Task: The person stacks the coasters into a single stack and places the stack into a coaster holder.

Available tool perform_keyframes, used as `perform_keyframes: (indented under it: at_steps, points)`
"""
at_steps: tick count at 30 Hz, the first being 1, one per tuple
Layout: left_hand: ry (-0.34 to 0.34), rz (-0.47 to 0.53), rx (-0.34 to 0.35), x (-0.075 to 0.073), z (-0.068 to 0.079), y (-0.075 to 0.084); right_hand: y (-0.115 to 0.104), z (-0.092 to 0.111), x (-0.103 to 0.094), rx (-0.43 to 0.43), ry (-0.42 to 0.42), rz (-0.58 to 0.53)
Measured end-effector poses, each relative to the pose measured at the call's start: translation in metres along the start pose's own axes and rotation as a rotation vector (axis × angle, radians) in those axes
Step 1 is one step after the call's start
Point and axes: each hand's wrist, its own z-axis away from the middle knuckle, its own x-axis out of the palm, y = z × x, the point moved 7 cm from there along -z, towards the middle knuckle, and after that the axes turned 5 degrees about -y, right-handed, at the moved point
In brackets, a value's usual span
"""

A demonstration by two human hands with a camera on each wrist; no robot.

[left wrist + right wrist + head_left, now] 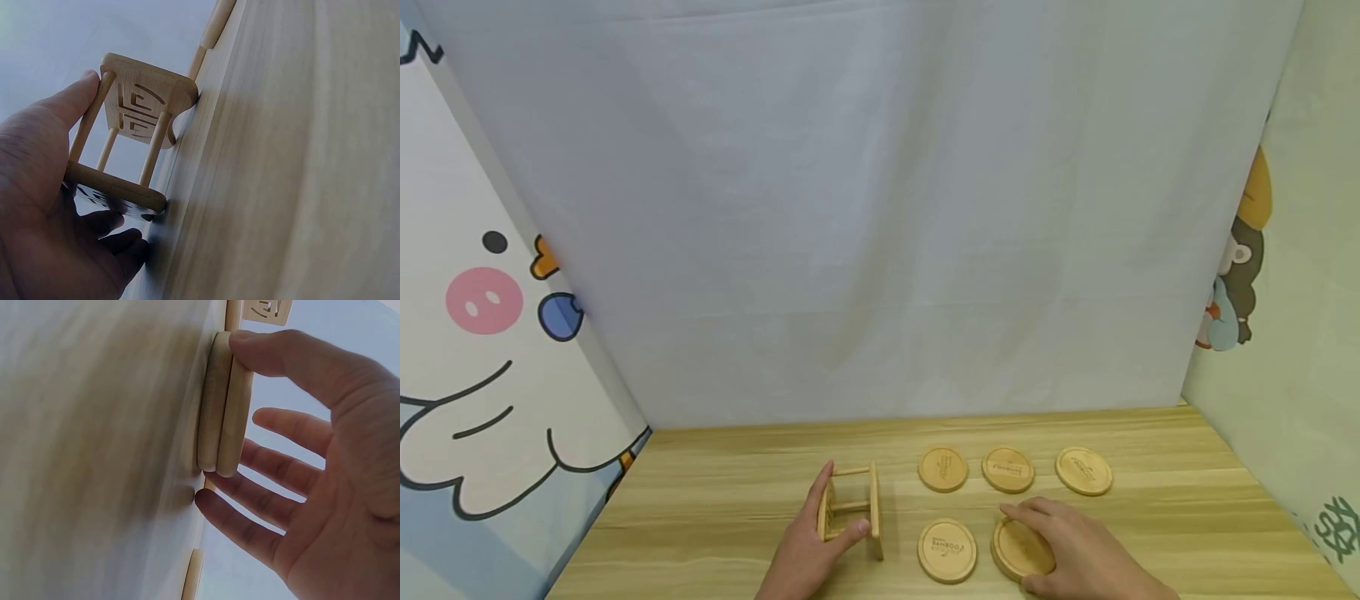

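Note:
A small bamboo coaster holder (876,512) stands on the table, two end panels joined by rods. My left hand (805,546) grips it, thumb by the near rod and fingers along the left panel. In the left wrist view the holder (134,97) shows cut-out line patterns in its panels. Two round bamboo coasters (1024,550) lie stacked at the front right. My right hand (1078,546) spans this stack; in the right wrist view its thumb presses the edge of the upper coaster (237,419), with the fingers around the opposite side. The lower coaster (214,412) lies against the table.
A single coaster (947,551) lies between the holder and the stack. Behind it, three more lie in a row: a left one (943,469), a middle one (1008,470) and a right one (1084,471). A pale curtain (880,250) hangs along the table's back edge.

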Motion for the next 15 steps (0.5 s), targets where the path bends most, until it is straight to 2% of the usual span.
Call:
perform_keyframes:
  at_steps: [8, 15]
  points:
    - [0.001, 0.004, -0.017, 0.0003, 0.0009, -0.0016, 0.0001, -0.0001, 0.0010, -0.009, -0.022, -0.027]
    - [0.005, 0.004, 0.006, -0.0019, 0.0018, 0.0016, 0.0020, 0.0005, 0.0019, -0.025, -0.052, -0.052]
